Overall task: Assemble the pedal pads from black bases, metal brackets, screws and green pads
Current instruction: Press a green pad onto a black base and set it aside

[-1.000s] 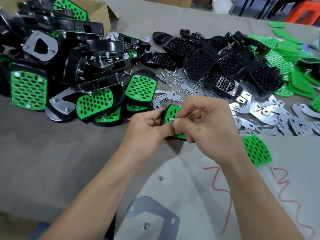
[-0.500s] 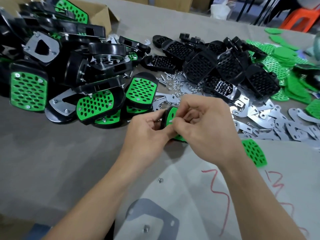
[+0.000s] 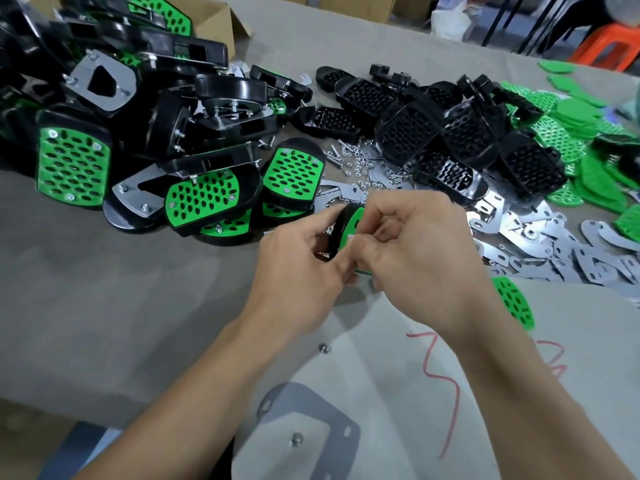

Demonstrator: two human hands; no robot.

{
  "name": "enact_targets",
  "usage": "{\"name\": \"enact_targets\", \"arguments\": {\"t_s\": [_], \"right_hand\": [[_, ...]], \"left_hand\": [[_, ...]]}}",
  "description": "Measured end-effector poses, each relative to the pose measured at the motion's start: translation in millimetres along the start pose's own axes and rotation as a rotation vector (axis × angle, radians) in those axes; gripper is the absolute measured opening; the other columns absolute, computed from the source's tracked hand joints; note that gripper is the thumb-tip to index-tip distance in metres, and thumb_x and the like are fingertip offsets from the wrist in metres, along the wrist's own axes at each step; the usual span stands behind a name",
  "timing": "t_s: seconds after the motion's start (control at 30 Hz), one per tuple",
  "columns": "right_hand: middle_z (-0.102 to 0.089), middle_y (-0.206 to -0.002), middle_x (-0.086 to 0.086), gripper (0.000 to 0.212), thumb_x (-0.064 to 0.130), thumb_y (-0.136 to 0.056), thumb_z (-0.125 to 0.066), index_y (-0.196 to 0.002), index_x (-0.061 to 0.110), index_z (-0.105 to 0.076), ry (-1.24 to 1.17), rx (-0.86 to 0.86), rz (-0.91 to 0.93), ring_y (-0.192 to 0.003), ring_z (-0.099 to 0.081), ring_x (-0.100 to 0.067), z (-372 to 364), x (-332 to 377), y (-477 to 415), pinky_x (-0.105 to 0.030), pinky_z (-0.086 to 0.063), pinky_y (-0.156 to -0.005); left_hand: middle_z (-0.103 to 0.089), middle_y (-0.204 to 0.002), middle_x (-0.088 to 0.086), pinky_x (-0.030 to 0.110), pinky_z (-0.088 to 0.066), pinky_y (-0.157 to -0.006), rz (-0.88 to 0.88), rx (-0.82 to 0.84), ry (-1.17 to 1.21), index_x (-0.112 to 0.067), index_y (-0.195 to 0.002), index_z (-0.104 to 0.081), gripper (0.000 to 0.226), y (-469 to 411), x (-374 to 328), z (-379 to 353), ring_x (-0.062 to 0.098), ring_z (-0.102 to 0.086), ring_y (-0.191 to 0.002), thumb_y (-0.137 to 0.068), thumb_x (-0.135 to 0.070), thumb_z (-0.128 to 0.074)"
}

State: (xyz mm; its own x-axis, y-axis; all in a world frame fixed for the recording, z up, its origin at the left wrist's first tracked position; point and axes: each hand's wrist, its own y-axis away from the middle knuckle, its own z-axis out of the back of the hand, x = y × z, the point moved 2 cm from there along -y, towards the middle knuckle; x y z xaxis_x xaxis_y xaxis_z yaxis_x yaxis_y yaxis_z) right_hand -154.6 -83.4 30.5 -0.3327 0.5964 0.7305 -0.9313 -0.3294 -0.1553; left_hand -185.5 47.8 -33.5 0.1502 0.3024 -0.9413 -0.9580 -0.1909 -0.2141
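My left hand [image 3: 298, 268] grips a pedal pad [image 3: 346, 230], a black base with a green pad on its face, held on edge above the table's middle. My right hand [image 3: 412, 251] is curled against the green face, its fingertips pinching a small pale part there; what it is stays too hidden to tell. Loose screws and nuts [image 3: 356, 161] lie just beyond the hands. Bare black bases [image 3: 408, 129] are heaped behind them, metal brackets [image 3: 561, 244] spread at the right, and loose green pads [image 3: 568, 133] pile at the far right.
Finished pedal pads [image 3: 72, 168] are heaped at the left in front of a cardboard box [image 3: 214, 19]. One green pad [image 3: 512, 303] lies by my right wrist. A pale board [image 3: 398, 393] with red scribbles and a grey bracket outline [image 3: 304, 424] covers the near table.
Both hands stayed together on the pedal pad, which has tipped further onto its edge. The camera view shifted slightly; the piles did not move.
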Motion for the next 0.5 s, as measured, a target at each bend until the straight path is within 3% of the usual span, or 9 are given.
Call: {"name": "enact_targets", "arguments": {"t_s": [0.1, 0.17, 0.23, 0.3, 0.33, 0.43, 0.5], "right_hand": [[-0.062, -0.048, 0.01, 0.017, 0.011, -0.069, -0.077, -0.063, 0.018, -0.063, 0.016, 0.025, -0.041, -0.044, -0.056, -0.006, -0.5, -1.0, -4.4, -0.019, -0.045, -0.046], [-0.057, -0.05, 0.016, 0.027, 0.032, -0.055, -0.084, -0.069, 0.022, -0.063, 0.027, -0.071, -0.129, -0.044, -0.048, -0.004, 3.2, -10.2, -8.2, -0.015, -0.037, -0.044], [-0.055, -0.073, 0.023, 0.057, 0.058, -0.039, -0.078, -0.087, 0.033, -0.06, 0.078, -0.144, -0.172, -0.065, -0.052, 0.002, 8.7, -21.1, -11.2, -0.011, -0.037, -0.057], [-0.052, -0.11, 0.025, 0.082, 0.072, -0.037, -0.074, -0.112, 0.046, -0.055, 0.092, -0.071, -0.154, -0.097, -0.052, 0.008, 10.2, -28.2, -12.4, -0.015, -0.039, -0.08], [-0.056, -0.116, 0.019, 0.083, 0.073, -0.04, -0.076, -0.117, 0.045, -0.059, 0.021, -0.01, -0.155, -0.101, -0.054, 0.008, 8.8, -31.7, -12.6, -0.019, -0.044, -0.083], [-0.072, -0.08, -0.006, 0.048, 0.055, -0.052, -0.087, -0.088, 0.026, -0.076, -0.303, 0.045, -0.145, -0.071, -0.064, -0.019, -1.6, -36.3, -10.7, -0.049, -0.057, -0.069], [-0.067, -0.065, -0.006, 0.038, 0.045, -0.053, -0.091, -0.075, 0.019, -0.075, -0.425, 0.012, -0.159, -0.06, -0.057, -0.018, -8.3, -37.9, -10.2, -0.045, -0.053, -0.06]], "left_hand": [[-0.074, -0.077, -0.002, 0.045, -0.064, -0.065, 0.006, 0.021, 0.068, -0.059, -0.106, -0.066, 0.038, -0.8, -0.5, 0.2, 0.014, -0.073, -0.067, -0.086, -0.027, -0.071], [-0.076, -0.08, -0.002, 0.048, -0.064, -0.065, 0.019, 0.035, 0.145, -0.063, -0.102, -0.066, 0.04, -0.7, -2.4, -0.3, 0.018, -0.076, -0.067, -0.088, -0.025, -0.071], [-0.078, -0.085, -0.005, 0.044, -0.065, -0.065, 0.005, 0.036, 0.206, -0.063, -0.104, -0.067, 0.043, -0.6, -5.0, 0.9, 0.019, -0.077, -0.071, -0.09, -0.023, -0.071], [-0.078, -0.09, -0.007, 0.038, -0.065, -0.067, -0.019, 0.046, 0.226, -0.06, -0.108, -0.068, 0.038, -1.4, -6.6, 1.7, 0.017, -0.077, -0.078, -0.091, -0.026, -0.072], [-0.078, -0.091, -0.007, 0.037, -0.064, -0.068, -0.023, 0.057, 0.231, -0.059, -0.108, -0.068, 0.038, -2.4, -7.1, 1.7, 0.015, -0.076, -0.078, -0.091, -0.025, -0.072], [-0.078, -0.092, -0.006, 0.038, -0.064, -0.068, -0.012, 0.067, 0.223, -0.056, -0.107, -0.071, 0.045, -5.0, -7.5, 2.7, 0.011, -0.073, -0.077, -0.089, -0.014, -0.073], [-0.078, -0.09, -0.003, 0.04, -0.065, -0.066, 0.035, 0.068, 0.248, -0.057, -0.105, -0.072, 0.044, -5.2, -8.5, 3.7, 0.017, -0.075, -0.074, -0.088, -0.017, -0.073]]}}
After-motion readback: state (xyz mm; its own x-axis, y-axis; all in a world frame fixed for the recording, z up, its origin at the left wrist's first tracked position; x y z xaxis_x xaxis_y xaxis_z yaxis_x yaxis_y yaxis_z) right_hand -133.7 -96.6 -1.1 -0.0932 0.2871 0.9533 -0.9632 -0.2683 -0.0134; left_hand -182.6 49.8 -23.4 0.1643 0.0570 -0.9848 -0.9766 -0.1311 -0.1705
